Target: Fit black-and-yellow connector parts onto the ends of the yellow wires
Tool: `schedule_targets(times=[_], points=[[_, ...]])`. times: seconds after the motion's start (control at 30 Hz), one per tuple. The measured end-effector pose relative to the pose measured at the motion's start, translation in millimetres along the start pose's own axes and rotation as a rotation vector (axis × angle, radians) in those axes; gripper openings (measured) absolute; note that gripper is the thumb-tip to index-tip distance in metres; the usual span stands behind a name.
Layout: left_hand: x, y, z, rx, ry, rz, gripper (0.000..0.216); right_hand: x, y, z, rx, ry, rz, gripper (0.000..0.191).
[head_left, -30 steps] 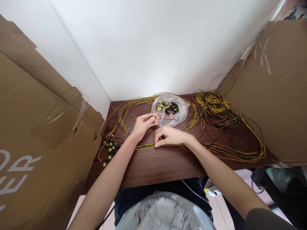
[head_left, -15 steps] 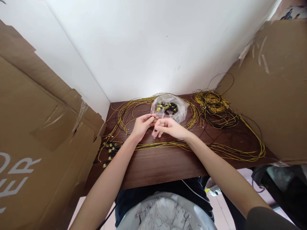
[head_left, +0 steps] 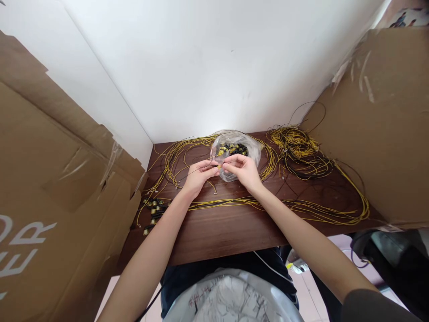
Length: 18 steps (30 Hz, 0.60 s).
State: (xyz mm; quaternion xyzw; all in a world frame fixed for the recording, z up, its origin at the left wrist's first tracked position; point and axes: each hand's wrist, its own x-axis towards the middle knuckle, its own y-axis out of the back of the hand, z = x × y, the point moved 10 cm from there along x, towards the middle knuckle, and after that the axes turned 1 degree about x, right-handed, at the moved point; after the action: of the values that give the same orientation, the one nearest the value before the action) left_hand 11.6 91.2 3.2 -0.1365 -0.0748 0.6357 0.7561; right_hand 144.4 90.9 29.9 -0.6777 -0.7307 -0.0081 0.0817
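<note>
My left hand [head_left: 198, 178] is closed in a pinch on a small yellow connector [head_left: 219, 167] with thin wires, over the front edge of a clear plastic bag [head_left: 255, 156]. Facing it, my right hand [head_left: 244, 171] pinches at the other side of the connector; a dark bit, perhaps a wire end, shows at its fingertips. Black and yellow connectors [head_left: 231, 149] lie inside the bag. Below the left fingers a yellow wire end with a small pale tip [head_left: 215, 191] hangs over the wooden table [head_left: 228, 232].
Looped yellow and black wires [head_left: 170, 156] lie behind and left of my hands. A tangled wire heap [head_left: 296, 145] sits at right, and a long wire bundle [head_left: 328, 213] crosses in front. Finished-looking connectors [head_left: 156, 210] cluster at left. Cardboard sheets [head_left: 73, 179] stand on both sides.
My right hand has moved slightly right and up, its fingers now meeting the left fingertips at the connector. The pale-tipped wire end beneath is now free of the right fingers.
</note>
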Motion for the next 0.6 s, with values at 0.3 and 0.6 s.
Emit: schedule_targets(times=[0.3, 0.6], points=[[1, -1, 1, 0.013, -0.026, -0.002, 0.028, -1, -6, -9, -0.212, 0.184, -0.051, 0.021], [2, -2, 1, 0.012, -0.022, -0.017, 0.028, -7, -5, -22, -0.356, 0.272, -0.018, 0.013]])
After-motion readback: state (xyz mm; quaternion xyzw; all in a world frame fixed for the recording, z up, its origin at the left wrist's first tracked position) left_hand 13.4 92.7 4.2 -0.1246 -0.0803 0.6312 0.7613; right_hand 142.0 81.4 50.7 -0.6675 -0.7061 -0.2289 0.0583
